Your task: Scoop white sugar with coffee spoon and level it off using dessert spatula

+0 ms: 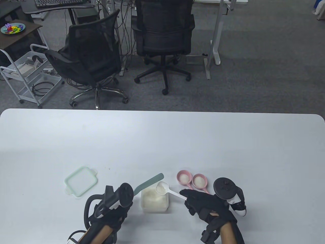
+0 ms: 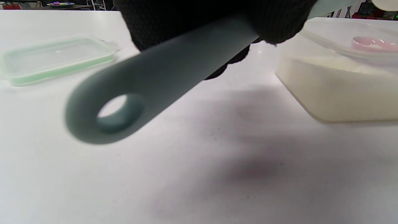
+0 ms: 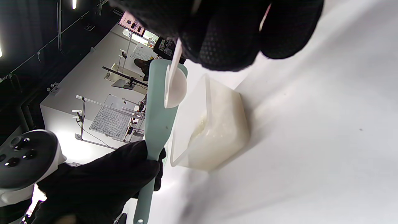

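We see a wide white bench (image 1: 162, 142) carrying everything, with office chairs and a wire cart on the grey floor beyond its far edge.

Near the front edge of the bench sits an open clear container of white sugar (image 1: 155, 201), between the two hands. Its pale green lid (image 1: 81, 181) lies flat on the bench to the left, well apart from it.

Our left hand (image 1: 115, 207) has its fingers curled round the handle of the grey-green dessert spatula (image 1: 149, 182). The blade angles up and away over the container's far left corner; in the left wrist view the handle's end, with its hanging hole, sticks out below the glove and clear of the bench.

Our right hand (image 1: 200, 203) pinches the thin handle of the white coffee spoon (image 1: 166, 190) in its fingertips. The spoon's bowl is held over the container's far right corner, filled with white sugar. In the right wrist view the spoon bowl lies right against the spatula blade; we cannot tell whether the two actually touch.

Just beyond the right hand, two small pink scoops (image 1: 192, 180) rest side by side on the bench, each filled with sugar, with their handles pointing toward the hand.
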Demonstrator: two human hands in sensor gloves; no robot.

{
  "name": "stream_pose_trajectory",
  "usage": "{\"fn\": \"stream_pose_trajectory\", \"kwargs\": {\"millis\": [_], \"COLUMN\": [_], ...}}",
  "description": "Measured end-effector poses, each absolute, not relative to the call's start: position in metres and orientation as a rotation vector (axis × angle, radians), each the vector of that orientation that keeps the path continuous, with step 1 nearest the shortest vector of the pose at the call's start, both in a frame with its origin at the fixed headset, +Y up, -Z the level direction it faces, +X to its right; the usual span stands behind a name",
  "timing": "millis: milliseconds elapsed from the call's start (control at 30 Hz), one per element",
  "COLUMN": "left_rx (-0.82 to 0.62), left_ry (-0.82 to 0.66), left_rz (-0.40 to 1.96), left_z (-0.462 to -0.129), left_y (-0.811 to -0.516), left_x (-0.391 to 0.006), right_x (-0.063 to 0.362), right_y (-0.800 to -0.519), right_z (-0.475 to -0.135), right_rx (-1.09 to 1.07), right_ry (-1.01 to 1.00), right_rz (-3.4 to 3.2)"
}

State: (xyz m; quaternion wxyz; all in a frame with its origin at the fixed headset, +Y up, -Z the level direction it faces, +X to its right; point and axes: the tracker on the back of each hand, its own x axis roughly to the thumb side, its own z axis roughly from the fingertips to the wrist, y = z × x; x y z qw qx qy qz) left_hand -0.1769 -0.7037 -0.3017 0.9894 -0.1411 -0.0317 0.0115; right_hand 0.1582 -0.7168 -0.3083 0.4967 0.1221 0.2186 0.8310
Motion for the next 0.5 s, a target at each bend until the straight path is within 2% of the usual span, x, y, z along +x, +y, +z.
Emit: {"fn": "stream_pose_trajectory", "kwargs": {"millis": [200, 500], "left_rx": [-0.229, -0.225], "left_ry": [0.007, 0.123], "left_rz": [0.027, 0.017], "left_z": [-0.305, -0.319], "left_y": [-0.701, -0.706], "left_x": [-0.187, -0.211], "right_x": [0.158, 0.157], "right_y": [-0.717, -0.717], "right_z": [-0.308, -0.309], "right_rx": [0.297, 0.296], "right_ry": [0.531, 0.527], "right_rz": [2.013, 2.015]}}
